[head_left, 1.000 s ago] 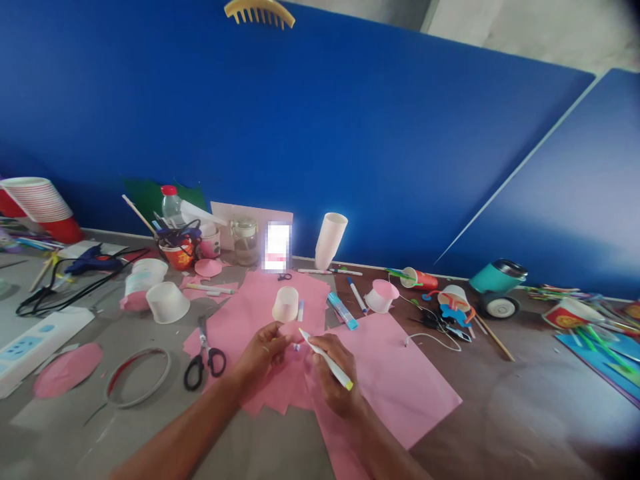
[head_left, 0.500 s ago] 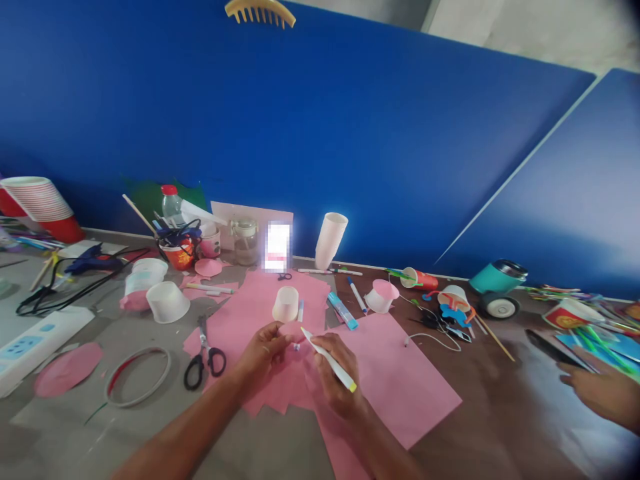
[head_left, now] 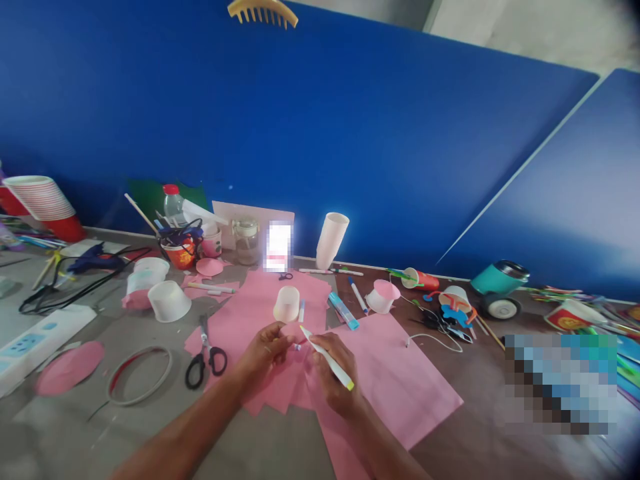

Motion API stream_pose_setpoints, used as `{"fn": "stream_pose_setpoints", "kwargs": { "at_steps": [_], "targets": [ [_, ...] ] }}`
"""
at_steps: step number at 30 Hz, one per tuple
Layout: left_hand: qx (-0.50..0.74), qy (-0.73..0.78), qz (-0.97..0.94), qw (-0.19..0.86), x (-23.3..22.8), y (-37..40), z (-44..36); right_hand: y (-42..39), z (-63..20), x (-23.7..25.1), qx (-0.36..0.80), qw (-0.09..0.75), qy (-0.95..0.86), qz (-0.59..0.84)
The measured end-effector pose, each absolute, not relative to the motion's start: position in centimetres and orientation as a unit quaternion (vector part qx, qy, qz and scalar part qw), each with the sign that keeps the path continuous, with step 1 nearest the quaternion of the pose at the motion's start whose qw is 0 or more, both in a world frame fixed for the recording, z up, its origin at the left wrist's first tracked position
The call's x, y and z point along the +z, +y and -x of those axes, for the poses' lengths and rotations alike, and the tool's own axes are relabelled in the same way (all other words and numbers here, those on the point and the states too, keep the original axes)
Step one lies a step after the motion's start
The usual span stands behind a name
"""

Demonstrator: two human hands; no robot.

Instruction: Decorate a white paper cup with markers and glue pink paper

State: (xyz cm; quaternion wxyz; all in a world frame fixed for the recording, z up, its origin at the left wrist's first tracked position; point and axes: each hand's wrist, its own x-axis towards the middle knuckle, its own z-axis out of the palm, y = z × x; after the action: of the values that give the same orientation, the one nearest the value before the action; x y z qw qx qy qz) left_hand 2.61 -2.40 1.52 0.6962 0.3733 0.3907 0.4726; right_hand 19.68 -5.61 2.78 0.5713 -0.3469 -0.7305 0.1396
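Note:
My left hand (head_left: 266, 352) is closed, pinching a small pink paper piece (head_left: 294, 330) by its edge. In my right hand (head_left: 336, 373) is a white marker (head_left: 330, 363) with a yellow end; its yellow tip meets or nearly meets the paper piece. Beneath both hands lie stacked pink paper sheets (head_left: 235, 313), with another pink sheet (head_left: 400, 380) to the right. A white paper cup (head_left: 287, 304) stands just beyond my fingers. Black-handled scissors (head_left: 205, 357) rest left of my left hand. What the cap-like white bit below the paper piece belongs to is unclear.
A tape roll (head_left: 139, 375), a power strip (head_left: 43, 343) and white cups (head_left: 169, 301) are on the left. A glue stick (head_left: 343, 311) and a pink-topped cup (head_left: 383, 297) stand ahead. A teal flask (head_left: 499, 277) lies at right. The blue partition (head_left: 320, 133) closes off the back.
Both my hands keep nearly the same pose, marker at the paper piece. The other person's hand at the right edge is gone from sight; a blurred patch covers the phone-like object's area there.

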Motion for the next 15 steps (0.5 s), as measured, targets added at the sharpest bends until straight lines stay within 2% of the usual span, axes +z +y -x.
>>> {"fn": "stream_pose_setpoints", "kwargs": {
  "at_steps": [15],
  "targets": [
    [0.476, 0.389, -0.355, 0.704, 1.25, -2.35, -2.5, -5.59, -19.68, 2.88, 0.129, 0.571, -0.735, 0.343]
  ]
}}
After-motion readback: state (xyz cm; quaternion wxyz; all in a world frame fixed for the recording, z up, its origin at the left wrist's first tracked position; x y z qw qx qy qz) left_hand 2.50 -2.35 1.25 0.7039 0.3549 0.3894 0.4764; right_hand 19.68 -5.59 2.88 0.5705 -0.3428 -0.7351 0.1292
